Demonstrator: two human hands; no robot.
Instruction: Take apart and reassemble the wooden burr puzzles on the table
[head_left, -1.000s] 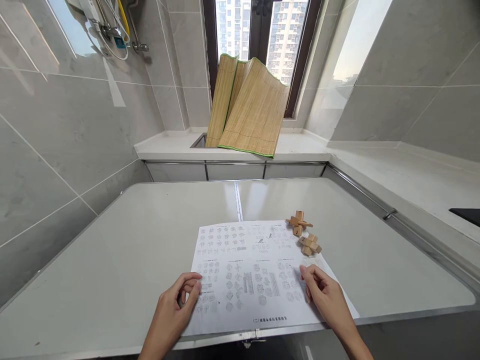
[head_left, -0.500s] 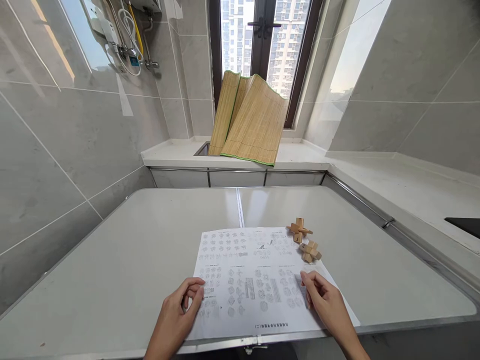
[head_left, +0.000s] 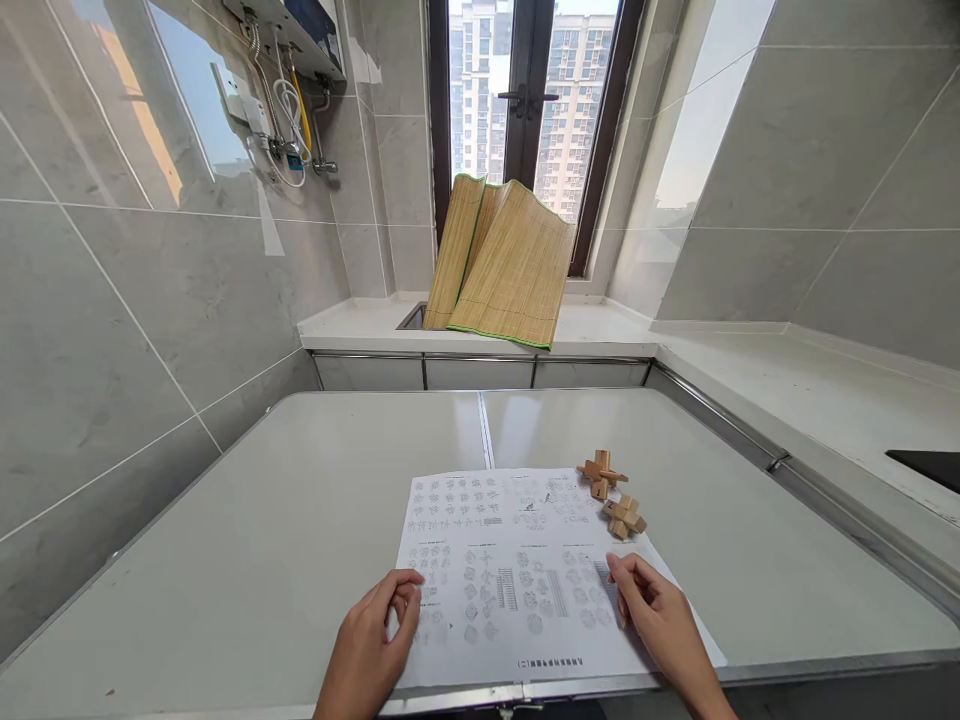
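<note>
At the upper left of the frame, hoses and pipes (head_left: 289, 120) hang on a grey tiled wall. Below them a pale grey bench (head_left: 262, 540) fills the lower half. At the lower centre-left, the left hand (head_left: 371, 645) holds nothing, its fingers loosely curled with the tips resting on the left edge of a printed sheet (head_left: 517, 540) of small diagrams. The sheet lies flat at the bench's near edge. Above it, at centre, a folded bamboo mat (head_left: 506, 262) leans against a window (head_left: 525, 90). Two small wooden puzzles (head_left: 600, 474) (head_left: 623, 516) sit at the sheet's upper right corner. At the lower right, the empty right hand (head_left: 664, 630), fingers bent, touches the sheet's right side, near the closer puzzle.
</note>
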